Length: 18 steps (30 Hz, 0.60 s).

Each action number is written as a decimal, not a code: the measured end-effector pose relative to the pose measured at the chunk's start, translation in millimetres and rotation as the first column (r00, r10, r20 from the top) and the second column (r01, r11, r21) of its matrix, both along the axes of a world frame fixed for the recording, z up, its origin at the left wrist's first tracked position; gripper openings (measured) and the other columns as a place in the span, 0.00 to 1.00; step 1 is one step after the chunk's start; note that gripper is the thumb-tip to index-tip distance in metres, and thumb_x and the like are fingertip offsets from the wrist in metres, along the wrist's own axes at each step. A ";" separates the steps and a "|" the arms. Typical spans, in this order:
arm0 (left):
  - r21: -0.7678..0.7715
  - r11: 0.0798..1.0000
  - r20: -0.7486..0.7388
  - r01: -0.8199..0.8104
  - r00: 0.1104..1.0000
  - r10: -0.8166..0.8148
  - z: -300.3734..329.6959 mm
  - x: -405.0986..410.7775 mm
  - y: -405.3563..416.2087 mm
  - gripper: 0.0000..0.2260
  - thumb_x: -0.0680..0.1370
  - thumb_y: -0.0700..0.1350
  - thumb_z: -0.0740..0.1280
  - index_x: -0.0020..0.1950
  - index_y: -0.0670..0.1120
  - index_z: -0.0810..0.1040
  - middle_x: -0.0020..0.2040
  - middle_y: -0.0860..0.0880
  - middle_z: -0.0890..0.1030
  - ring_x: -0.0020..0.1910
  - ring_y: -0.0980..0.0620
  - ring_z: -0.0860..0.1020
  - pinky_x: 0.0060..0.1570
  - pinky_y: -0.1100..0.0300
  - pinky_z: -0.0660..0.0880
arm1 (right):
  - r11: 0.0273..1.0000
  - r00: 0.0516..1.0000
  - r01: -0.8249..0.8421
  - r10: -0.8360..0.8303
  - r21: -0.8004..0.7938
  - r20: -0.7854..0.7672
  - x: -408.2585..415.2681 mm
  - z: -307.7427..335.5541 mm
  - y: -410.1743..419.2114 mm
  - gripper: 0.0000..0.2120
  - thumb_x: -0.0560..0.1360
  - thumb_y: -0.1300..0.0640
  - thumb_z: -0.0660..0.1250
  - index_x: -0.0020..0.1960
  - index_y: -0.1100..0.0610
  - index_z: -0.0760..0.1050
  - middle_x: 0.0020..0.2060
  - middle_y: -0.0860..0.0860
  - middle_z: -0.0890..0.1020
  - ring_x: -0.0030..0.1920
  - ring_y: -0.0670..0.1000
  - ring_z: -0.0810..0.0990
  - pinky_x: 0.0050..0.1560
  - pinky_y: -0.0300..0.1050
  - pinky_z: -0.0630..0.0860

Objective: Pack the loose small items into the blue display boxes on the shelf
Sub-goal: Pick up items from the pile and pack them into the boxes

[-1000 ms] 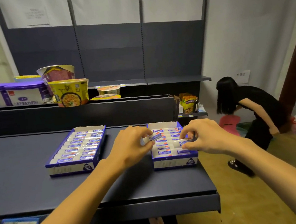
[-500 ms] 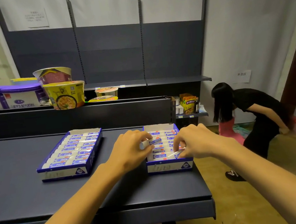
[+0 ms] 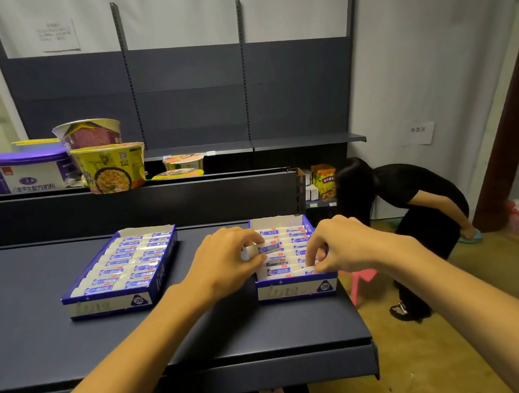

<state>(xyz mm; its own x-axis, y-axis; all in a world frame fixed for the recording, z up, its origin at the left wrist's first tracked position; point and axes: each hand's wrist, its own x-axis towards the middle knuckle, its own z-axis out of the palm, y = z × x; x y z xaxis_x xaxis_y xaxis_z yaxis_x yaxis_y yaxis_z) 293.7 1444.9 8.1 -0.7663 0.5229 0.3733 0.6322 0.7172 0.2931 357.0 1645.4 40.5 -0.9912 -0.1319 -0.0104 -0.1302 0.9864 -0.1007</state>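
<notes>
left hand [image 3: 223, 261] pinches eraser [image 3: 265, 249], long axis sideways.

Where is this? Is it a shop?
Probably a small shop being stocked: dark store shelves, noodle cups on an upper shelf, and blue display boxes of small wrapped items.

Left hand [image 3: 226, 260] and right hand [image 3: 349, 244]: bare, no gloves, rings or watch seen. Both forearms were bare to the frame edge; no sleeve was in view. Fingernails short, unpainted.
</notes>
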 end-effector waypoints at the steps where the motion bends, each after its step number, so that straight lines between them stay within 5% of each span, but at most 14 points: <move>1: -0.006 1.000 -0.002 0.000 1.000 0.000 0.5 0.0 -0.9 0.16 0.76 0.54 0.67 0.62 0.52 0.77 0.62 0.52 0.78 0.57 0.54 0.74 0.55 0.58 0.74 | 1.000 1.000 -0.001 0.001 -0.009 0.006 -0.8 -1.8 -0.8 0.12 0.74 0.50 0.70 0.57 0.51 0.80 0.58 0.48 0.78 0.60 0.49 0.72 0.58 0.49 0.73; 9: 0.003 1.000 0.035 0.004 0.999 -0.005 9.2 3.5 -5.9 0.15 0.75 0.52 0.69 0.61 0.52 0.78 0.60 0.52 0.79 0.55 0.54 0.75 0.54 0.56 0.76 | 0.997 0.999 -0.024 0.027 -0.075 0.040 -8.7 -4.8 -0.8 0.14 0.74 0.50 0.71 0.57 0.53 0.79 0.59 0.50 0.79 0.59 0.49 0.74 0.52 0.43 0.78; 18: -0.001 1.000 0.078 0.021 0.997 -0.021 16.2 7.3 -5.0 0.15 0.73 0.51 0.71 0.57 0.51 0.77 0.56 0.53 0.80 0.52 0.55 0.75 0.52 0.55 0.77 | 0.974 0.986 0.013 -0.050 -0.224 -0.158 -10.3 -4.7 8.4 0.12 0.73 0.47 0.71 0.53 0.52 0.80 0.50 0.48 0.81 0.49 0.48 0.79 0.47 0.40 0.79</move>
<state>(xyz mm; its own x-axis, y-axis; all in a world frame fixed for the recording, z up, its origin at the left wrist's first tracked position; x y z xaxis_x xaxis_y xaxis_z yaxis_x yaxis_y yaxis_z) 301.0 1439.9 24.2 -0.7817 0.5401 0.3119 0.6226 0.7046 0.3404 346.8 1653.8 35.8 -0.9810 -0.0815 0.1759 -0.1319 0.9455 -0.2977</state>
